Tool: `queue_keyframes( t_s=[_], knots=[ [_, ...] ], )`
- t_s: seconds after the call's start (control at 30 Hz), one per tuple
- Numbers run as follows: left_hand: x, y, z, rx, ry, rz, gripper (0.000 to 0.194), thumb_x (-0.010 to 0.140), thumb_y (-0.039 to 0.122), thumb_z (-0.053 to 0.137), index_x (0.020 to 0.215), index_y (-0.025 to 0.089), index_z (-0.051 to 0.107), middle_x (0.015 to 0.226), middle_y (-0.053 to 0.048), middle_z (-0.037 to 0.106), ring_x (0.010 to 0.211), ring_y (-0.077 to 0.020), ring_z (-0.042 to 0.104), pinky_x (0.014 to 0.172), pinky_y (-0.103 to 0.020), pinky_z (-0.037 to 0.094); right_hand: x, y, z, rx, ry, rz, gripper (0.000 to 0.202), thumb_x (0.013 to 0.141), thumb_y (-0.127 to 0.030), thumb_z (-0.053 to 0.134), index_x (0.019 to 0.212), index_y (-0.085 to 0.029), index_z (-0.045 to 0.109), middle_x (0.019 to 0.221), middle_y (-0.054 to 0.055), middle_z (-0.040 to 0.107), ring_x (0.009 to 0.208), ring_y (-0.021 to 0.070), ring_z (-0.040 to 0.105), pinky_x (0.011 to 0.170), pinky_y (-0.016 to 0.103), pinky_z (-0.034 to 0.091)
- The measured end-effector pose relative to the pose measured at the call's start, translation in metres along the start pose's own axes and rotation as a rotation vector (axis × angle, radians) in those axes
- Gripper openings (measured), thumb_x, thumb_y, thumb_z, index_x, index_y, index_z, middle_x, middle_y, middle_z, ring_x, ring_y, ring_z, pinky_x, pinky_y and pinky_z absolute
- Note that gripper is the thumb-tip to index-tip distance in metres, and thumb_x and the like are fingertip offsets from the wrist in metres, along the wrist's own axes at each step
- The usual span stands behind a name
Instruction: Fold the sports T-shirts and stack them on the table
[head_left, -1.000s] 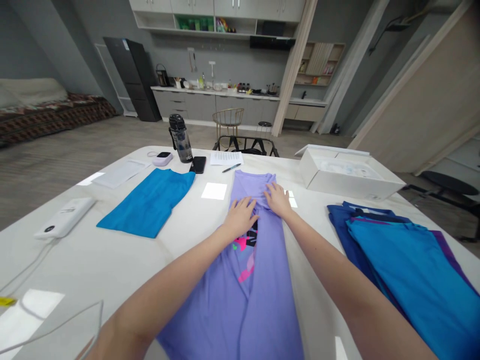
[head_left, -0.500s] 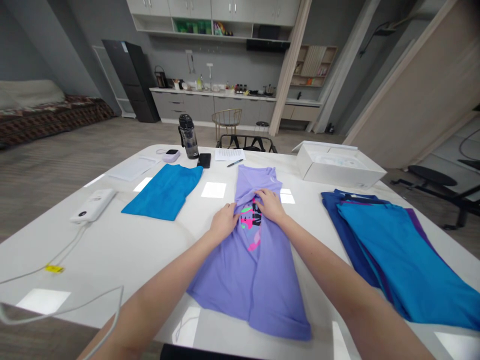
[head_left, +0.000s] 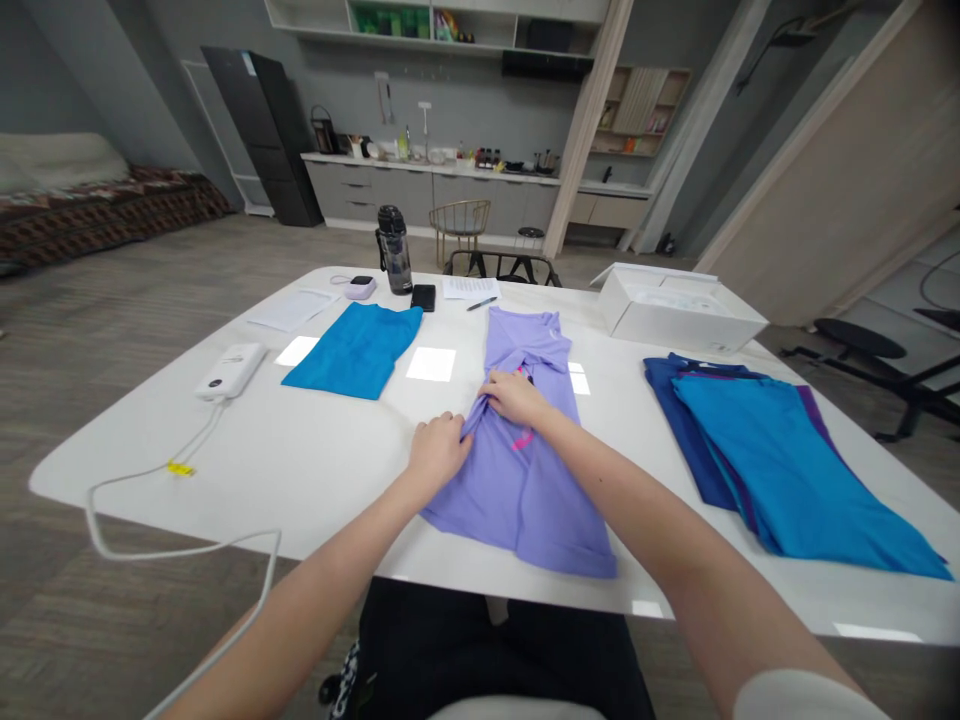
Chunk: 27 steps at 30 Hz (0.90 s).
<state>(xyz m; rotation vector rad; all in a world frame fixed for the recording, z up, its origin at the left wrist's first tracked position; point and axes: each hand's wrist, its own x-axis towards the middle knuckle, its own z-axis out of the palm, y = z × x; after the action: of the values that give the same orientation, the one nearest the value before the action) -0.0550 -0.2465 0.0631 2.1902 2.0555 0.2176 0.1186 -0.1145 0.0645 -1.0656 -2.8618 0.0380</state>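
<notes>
Since the earlier frame, the right hand has moved left across the purple garment, near the left hand at its edge. The white table bears a garment stack on the right, the purple garment spread at centre, a blue garment on the left. Both hands' fingers curl nearly closed, pinching bunched purple cloth.

The white table is bright, with shiny square patches of glare. The kitchen cabinets look dimmer and a bit fuzzy. Toward the left, the dark fridge looks bent sideways.
</notes>
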Motion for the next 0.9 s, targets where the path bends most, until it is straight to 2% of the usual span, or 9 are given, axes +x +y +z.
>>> queue_keyframes(
  t_s=[0.2, 0.3, 0.4, 0.5, 0.57, 0.63, 0.73, 0.8, 0.9],
  knots=[
    [-0.045, -0.013, -0.014, -0.018, -0.065, -0.06, 0.016, 0.099, 0.034, 0.051, 0.106, 0.023, 0.061, 0.097, -0.009, 0.073, 0.094, -0.0283, 0.07, 0.08, -0.037, 0.047, -0.019, -0.009, -0.007, -0.031, 0.064, 0.027, 0.019, 0.094, -0.019, 0.056, 0.108, -0.019, 0.07, 0.11, 0.011, 0.066, 0.102, 0.0252, 0.06, 0.088, 0.034, 0.038],
    [-0.066, 0.007, -0.032, -0.061, 0.03, 0.01, 0.016, 0.099, 0.028, 0.05, 0.112, 0.025, 0.059, 0.107, -0.007, 0.071, 0.091, -0.0245, 0.07, 0.073, -0.034, 0.047, -0.04, -0.004, -0.014, -0.019, 0.153, 0.071, 0.018, 0.092, -0.016, 0.057, 0.107, -0.019, 0.068, 0.106, 0.01, 0.066, 0.099, 0.0249, 0.06, 0.085, 0.033, 0.039],
    [-0.088, 0.044, -0.037, -0.05, 0.068, 0.177, 0.023, 0.1, 0.019, 0.047, 0.119, 0.026, 0.059, 0.109, -0.005, 0.067, 0.088, -0.0205, 0.068, 0.07, -0.031, 0.047, -0.067, 0.006, -0.015, -0.01, 0.187, 0.11, 0.019, 0.09, -0.011, 0.058, 0.104, -0.019, 0.068, 0.103, 0.009, 0.065, 0.098, 0.0246, 0.059, 0.083, 0.033, 0.039],
    [-0.106, 0.074, -0.022, -0.012, 0.067, 0.351, 0.03, 0.098, 0.011, 0.047, 0.123, 0.023, 0.059, 0.103, -0.005, 0.066, 0.09, -0.0209, 0.065, 0.074, -0.033, 0.048, -0.093, 0.014, -0.006, -0.016, 0.149, 0.135, 0.02, 0.091, -0.011, 0.058, 0.104, -0.019, 0.07, 0.105, 0.009, 0.065, 0.098, 0.024, 0.06, 0.083, 0.033, 0.04],
    [-0.112, 0.08, -0.005, 0.018, 0.082, 0.403, 0.033, 0.096, 0.009, 0.049, 0.126, 0.022, 0.058, 0.103, -0.005, 0.066, 0.092, -0.0229, 0.064, 0.079, -0.036, 0.048, -0.105, 0.015, 0.003, -0.019, 0.115, 0.144, 0.021, 0.094, -0.013, 0.056, 0.107, -0.019, 0.071, 0.105, 0.009, 0.065, 0.098, 0.0233, 0.061, 0.083, 0.032, 0.04],
    [-0.114, 0.077, 0.011, 0.036, 0.096, 0.401, 0.03, 0.096, 0.013, 0.053, 0.124, 0.021, 0.059, 0.101, -0.006, 0.066, 0.093, -0.025, 0.063, 0.081, -0.039, 0.047, -0.112, 0.012, 0.011, -0.018, 0.101, 0.142, 0.024, 0.097, -0.015, 0.054, 0.113, -0.02, 0.071, 0.105, 0.009, 0.065, 0.098, 0.0228, 0.061, 0.083, 0.032, 0.04],
    [-0.113, 0.065, 0.025, 0.031, 0.101, 0.387, 0.013, 0.098, 0.018, 0.053, 0.104, 0.019, 0.064, 0.094, -0.006, 0.066, 0.091, -0.026, 0.062, 0.08, -0.041, 0.046, -0.117, 0.006, 0.015, -0.008, 0.107, 0.114, 0.026, 0.098, -0.015, 0.054, 0.117, -0.021, 0.071, 0.106, 0.009, 0.065, 0.096, 0.022, 0.061, 0.083, 0.032, 0.041],
    [-0.112, 0.061, 0.026, -0.009, 0.116, 0.402, 0.015, 0.099, 0.019, 0.05, 0.093, 0.019, 0.063, 0.088, -0.006, 0.066, 0.088, -0.025, 0.062, 0.079, -0.041, 0.045, -0.119, 0.003, 0.013, 0.021, 0.122, 0.09, 0.025, 0.097, -0.015, 0.056, 0.114, -0.021, 0.072, 0.105, 0.009, 0.065, 0.095, 0.0216, 0.061, 0.083, 0.032, 0.041],
    [-0.111, 0.067, 0.021, -0.12, 0.165, 0.463, 0.017, 0.101, 0.018, 0.048, 0.092, 0.019, 0.063, 0.084, -0.004, 0.065, 0.084, -0.0228, 0.062, 0.08, -0.04, 0.045, -0.126, 0.004, 0.007, 0.1, 0.191, 0.086, 0.024, 0.095, -0.013, 0.057, 0.11, -0.022, 0.073, 0.106, 0.008, 0.065, 0.097, 0.0211, 0.062, 0.086, 0.031, 0.043]
  ],
)
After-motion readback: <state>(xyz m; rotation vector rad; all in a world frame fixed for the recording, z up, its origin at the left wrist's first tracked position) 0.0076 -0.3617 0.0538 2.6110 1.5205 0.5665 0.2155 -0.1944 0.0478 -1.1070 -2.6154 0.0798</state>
